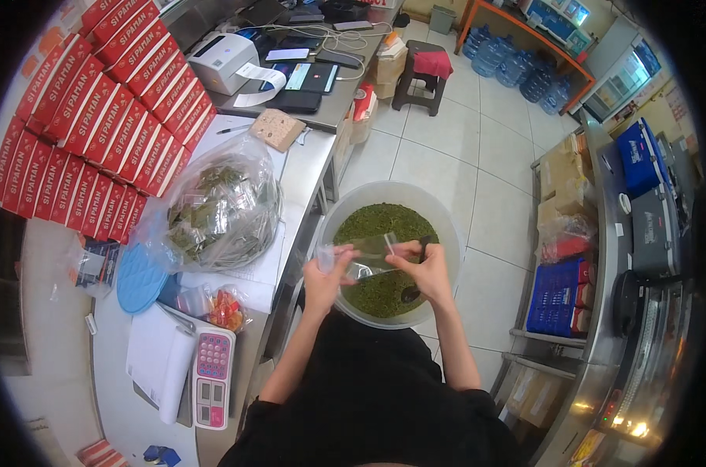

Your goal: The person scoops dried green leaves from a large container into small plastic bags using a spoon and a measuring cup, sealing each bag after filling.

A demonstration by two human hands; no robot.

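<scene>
A round translucent tub (450, 233) stands before me, holding a chopped green mixture (388, 298). Over it, a small clear plastic bag (367, 251) is stretched between both hands. My left hand (328, 277) grips the bag's left side. At its right end, the fingertips of my right hand (423, 265) pinch the bag; a dark utensil handle (426, 242) also shows at this hand, and a dark spoon-like end (410, 293) lies low over the mixture. A large clear bag (213, 204) on the steel table at left holds several small packets with green contents.
Left: stacked red boxes (90, 122), a label printer (221, 61), phones, a blue pad (140, 278) and a pink-and-white scale (214, 373). Right: a shelf with cartons and a blue crate (554, 298). Beyond the tub stand a stool (417, 76) and water bottles (510, 67).
</scene>
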